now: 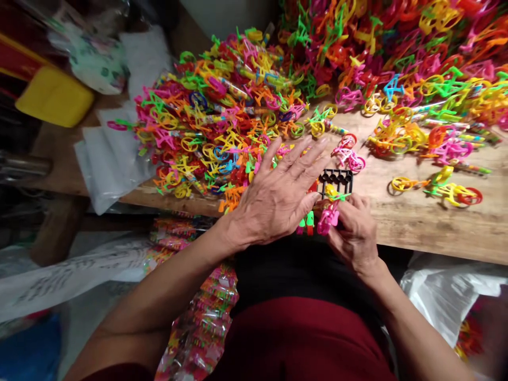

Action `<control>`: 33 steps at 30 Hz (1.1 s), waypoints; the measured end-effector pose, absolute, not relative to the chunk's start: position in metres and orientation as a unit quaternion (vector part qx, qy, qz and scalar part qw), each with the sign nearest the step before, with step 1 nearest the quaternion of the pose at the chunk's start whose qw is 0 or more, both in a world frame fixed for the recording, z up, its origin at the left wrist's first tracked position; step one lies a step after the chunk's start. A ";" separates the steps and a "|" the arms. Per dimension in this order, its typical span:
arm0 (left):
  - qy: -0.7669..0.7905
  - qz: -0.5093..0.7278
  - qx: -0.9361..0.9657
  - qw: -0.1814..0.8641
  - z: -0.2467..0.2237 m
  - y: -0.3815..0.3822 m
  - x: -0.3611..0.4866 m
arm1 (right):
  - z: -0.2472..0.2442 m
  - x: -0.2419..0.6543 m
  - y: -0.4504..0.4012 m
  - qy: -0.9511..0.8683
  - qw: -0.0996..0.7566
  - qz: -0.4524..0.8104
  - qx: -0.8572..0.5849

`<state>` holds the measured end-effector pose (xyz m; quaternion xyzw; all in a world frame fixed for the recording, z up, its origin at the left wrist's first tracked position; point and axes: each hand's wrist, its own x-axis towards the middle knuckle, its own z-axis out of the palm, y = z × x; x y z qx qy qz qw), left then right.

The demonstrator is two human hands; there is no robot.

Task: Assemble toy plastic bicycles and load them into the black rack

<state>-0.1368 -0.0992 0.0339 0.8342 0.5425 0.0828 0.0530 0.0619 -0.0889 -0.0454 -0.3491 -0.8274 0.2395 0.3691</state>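
Observation:
My left hand [281, 193] lies palm down with its fingers stretched out, over small coloured plastic parts at the table edge. What is beneath the palm is hidden. Close beside its thumb is a black plastic rack [337, 180] with several round slots. My right hand [355, 233] is closed at the near side of that rack, its fingertips on a pink plastic toy part [327, 218]. Yellow and green bits touch this part. Green plastic pieces [309, 218] poke out below my left hand. Just beyond the rack sits a pink-and-red toy bicycle [349, 153].
A heap of toy bicycles [222, 116] covers the table's left side; a larger pile [397, 47] fills the back right. A few yellow bicycles [452, 188] lie to the right. Clear plastic bags [115, 159] rest at left, and a strip of filled packets [206, 317] hangs down in front.

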 end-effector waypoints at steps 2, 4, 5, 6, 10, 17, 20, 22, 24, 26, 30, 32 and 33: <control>0.534 0.094 0.839 0.046 0.033 -0.099 -0.139 | -0.045 0.060 -0.089 -0.827 0.383 0.234 -0.339; 0.531 0.097 0.841 0.043 0.033 -0.099 -0.140 | -0.044 0.058 -0.089 -0.829 0.385 0.230 -0.333; 0.531 0.098 0.840 0.043 0.033 -0.099 -0.140 | -0.043 0.057 -0.089 -0.832 0.383 0.228 -0.331; 0.532 0.099 0.840 0.045 0.033 -0.099 -0.140 | -0.043 0.057 -0.089 -0.834 0.380 0.226 -0.329; 0.526 0.109 0.842 0.050 0.033 -0.099 -0.139 | -0.044 0.055 -0.090 -0.843 0.370 0.216 -0.325; 0.519 0.113 0.842 0.095 0.041 -0.099 -0.143 | -0.043 0.056 -0.081 -0.838 0.377 0.259 -0.299; 0.516 0.102 0.845 0.098 0.043 -0.099 -0.143 | -0.044 0.061 -0.076 -0.831 0.385 0.300 -0.267; 0.513 0.087 0.850 0.081 0.041 -0.099 -0.142 | -0.048 0.065 -0.075 -0.829 0.389 0.298 -0.269; 0.517 0.075 0.850 0.075 0.039 -0.099 -0.140 | -0.056 0.068 -0.078 -0.819 0.404 0.289 -0.287; 0.525 0.073 0.844 0.082 0.037 -0.099 -0.137 | -0.063 0.070 -0.082 -0.791 0.427 0.295 -0.324; 0.524 0.068 0.847 0.059 0.035 -0.101 -0.136 | -0.068 0.072 -0.088 -0.729 0.462 0.304 -0.403; 0.514 0.056 0.855 0.039 0.036 -0.102 -0.137 | -0.068 0.075 -0.089 -0.723 0.465 0.295 -0.418; 0.510 0.049 0.858 0.033 0.036 -0.103 -0.138 | -0.068 0.077 -0.090 -0.725 0.454 0.298 -0.424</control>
